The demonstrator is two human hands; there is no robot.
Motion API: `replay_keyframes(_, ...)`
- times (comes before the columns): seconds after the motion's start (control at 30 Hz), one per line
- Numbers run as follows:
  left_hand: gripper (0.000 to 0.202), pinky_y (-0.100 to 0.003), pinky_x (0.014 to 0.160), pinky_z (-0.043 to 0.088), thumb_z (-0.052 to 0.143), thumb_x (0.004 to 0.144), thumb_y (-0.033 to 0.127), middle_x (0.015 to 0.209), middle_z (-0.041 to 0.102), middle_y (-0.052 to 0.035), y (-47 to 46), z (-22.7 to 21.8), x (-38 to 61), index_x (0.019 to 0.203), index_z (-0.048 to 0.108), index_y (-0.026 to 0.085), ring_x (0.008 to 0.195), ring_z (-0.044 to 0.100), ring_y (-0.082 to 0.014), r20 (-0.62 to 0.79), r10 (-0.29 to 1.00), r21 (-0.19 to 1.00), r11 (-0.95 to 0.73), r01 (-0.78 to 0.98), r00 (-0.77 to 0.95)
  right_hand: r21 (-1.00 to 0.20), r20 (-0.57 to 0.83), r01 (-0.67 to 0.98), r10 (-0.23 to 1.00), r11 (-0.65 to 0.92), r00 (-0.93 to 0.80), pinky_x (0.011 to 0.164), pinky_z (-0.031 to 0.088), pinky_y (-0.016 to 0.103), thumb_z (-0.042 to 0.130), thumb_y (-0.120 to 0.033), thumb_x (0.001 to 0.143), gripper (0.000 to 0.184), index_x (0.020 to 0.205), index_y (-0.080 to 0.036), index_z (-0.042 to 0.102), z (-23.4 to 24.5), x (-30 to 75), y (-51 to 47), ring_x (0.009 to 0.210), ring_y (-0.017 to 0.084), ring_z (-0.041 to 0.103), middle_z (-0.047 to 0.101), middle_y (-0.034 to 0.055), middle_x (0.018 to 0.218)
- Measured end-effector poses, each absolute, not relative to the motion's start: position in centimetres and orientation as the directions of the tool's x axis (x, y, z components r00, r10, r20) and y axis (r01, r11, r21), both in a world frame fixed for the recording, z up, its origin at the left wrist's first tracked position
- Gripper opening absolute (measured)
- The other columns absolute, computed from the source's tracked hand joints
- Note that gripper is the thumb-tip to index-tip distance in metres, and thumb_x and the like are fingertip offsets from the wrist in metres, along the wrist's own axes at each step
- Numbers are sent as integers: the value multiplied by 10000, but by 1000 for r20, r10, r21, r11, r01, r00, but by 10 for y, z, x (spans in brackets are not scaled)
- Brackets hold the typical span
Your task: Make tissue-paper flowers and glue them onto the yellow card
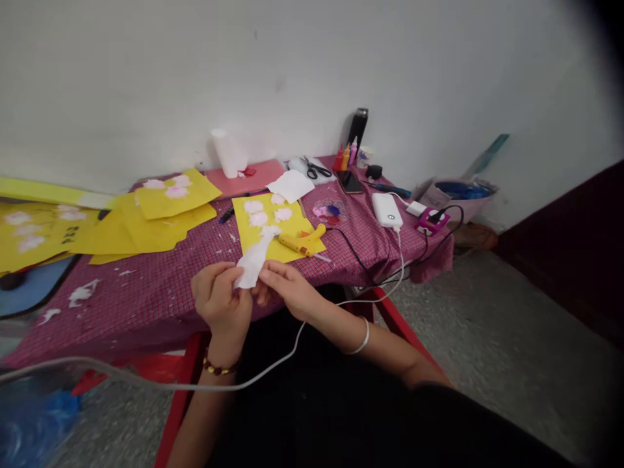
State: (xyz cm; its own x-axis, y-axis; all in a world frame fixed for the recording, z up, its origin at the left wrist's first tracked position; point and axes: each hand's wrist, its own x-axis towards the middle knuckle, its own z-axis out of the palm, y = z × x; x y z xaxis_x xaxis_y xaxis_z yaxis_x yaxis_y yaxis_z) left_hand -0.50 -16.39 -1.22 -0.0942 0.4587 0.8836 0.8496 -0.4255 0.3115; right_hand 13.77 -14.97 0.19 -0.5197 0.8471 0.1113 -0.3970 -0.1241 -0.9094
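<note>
Between my two hands is a small piece of white tissue paper (254,261), pinched near the front edge of the table. My left hand (219,300) grips its left side, thumb and fingers closed. The fingertips of my right hand (287,286) close on its lower right edge. Just beyond lies a yellow sheet (244,229) bearing pale pink paper puffs (258,219). A yellow hot glue gun (303,243) rests on the sheet's right part, a glue stick poking out at its back.
Stacked yellow sheets (141,227) lie left. Behind are a tissue roll (229,153), black scissors (316,170), paint bottles (346,158), a phone (350,182) and a paint palette (329,212). Right stand a power bank (387,210) and a purple socket (432,221); a white cable (273,370) crosses my lap.
</note>
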Motion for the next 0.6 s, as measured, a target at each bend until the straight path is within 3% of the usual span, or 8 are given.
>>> replay_keyframes(0.17,138,-405,852,432,596,724,106,873,664,-79,-157,-31,0,812,636,205,877,598,-244,786,617,329,-459,825,30,-862,-38,-450,916,-232,-401,478,370,190,673,-376,777,262,700,-172,526,-21,138,-136,454,47,460,555,-65,592)
replay_keyframes(0.27,183,-387,853,452,607,682,150,892,668,-61,-158,-27,-1,857,629,201,893,612,-242,587,804,513,-456,727,90,-860,-80,-442,924,-253,-374,473,351,183,608,-260,807,185,677,-172,509,-25,142,-135,445,43,442,542,-76,559)
replay_keyframes(0.43,233,-295,688,483,639,717,252,836,676,-32,-163,-21,-2,941,662,191,752,620,-183,198,970,904,-236,357,139,-884,-63,-414,932,-218,-356,492,353,188,553,-195,819,147,682,-173,504,-29,149,-136,458,51,442,530,-83,543)
replay_keyframes(0.53,87,-240,538,436,646,721,254,627,614,6,-163,-26,4,769,642,183,555,551,-124,82,997,992,-83,98,15,-908,-22,-378,922,-181,-387,524,373,195,540,-182,813,145,675,-174,497,-33,149,-136,497,60,454,506,-83,550)
replay_keyframes(0.6,93,-209,464,390,666,690,236,509,545,36,-162,-28,10,666,597,179,454,483,-92,10,1000,1000,-11,-29,-28,-921,6,-360,916,-151,-400,541,381,202,541,-184,808,143,674,-177,490,-37,148,-137,520,66,450,478,-85,560)
